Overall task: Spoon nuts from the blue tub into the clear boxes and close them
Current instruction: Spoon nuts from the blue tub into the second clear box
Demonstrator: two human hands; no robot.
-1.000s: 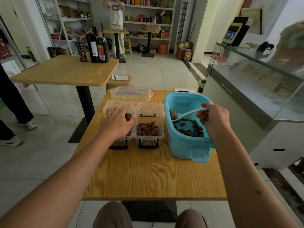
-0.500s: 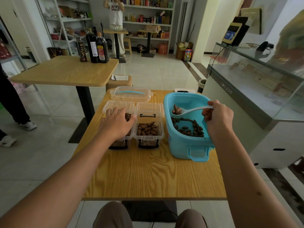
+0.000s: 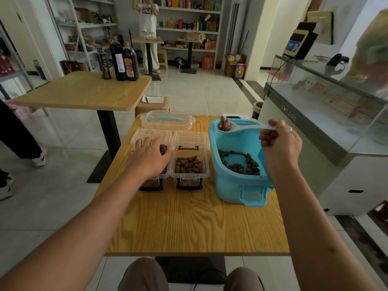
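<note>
White T-shirt [image 3: 147,16], person standing far centre: "FILA" across the chest.
Dark bottles [image 3: 123,61], far left counter: labels with a barcode, print too small to read.
Glass display case [image 3: 288,118], right: pale lettering on the frame, not legible.

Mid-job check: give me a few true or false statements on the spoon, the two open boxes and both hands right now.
1. The spoon carries nuts. True.
2. The right hand is empty. False: it grips the spoon's handle.
3. The left hand rests on the left clear box. True.
4. The right clear box is closed. False: its lid stands open, nuts showing.
5. The blue tub holds no nuts. False: nuts lie on its bottom.
</note>
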